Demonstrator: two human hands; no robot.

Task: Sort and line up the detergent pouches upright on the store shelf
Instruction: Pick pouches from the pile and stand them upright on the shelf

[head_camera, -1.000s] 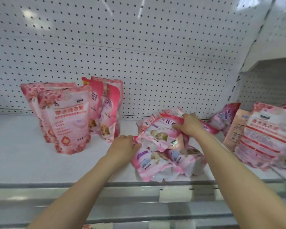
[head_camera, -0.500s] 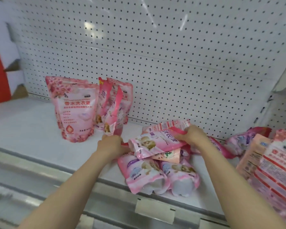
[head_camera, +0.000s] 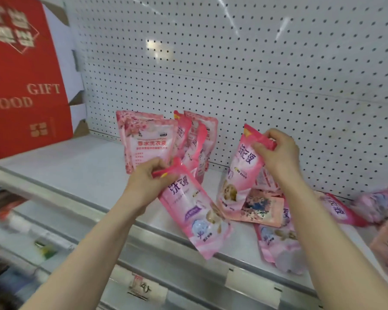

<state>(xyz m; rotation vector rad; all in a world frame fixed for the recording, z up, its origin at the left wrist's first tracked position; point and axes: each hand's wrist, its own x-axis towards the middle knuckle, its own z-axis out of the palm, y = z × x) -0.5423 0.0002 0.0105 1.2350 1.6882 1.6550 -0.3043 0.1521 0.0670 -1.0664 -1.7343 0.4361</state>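
I am pinching a first pouch (head_camera: 193,211) by its top in my left hand (head_camera: 147,186) and a second pouch (head_camera: 240,175) in my right hand (head_camera: 278,153), both just right of the standing row (head_camera: 148,144), and next, I judge, I am needing to stand them upright beside it.

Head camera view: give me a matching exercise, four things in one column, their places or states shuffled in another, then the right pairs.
Column one
1 red gift box
2 standing pouches
3 peach pouch
4 left hand

Column two
A lying flat in the heap
B gripping the top of a tilted pouch
C farthest left in the view
D upright near the pegboard

Pairs: 1-C, 2-D, 3-A, 4-B
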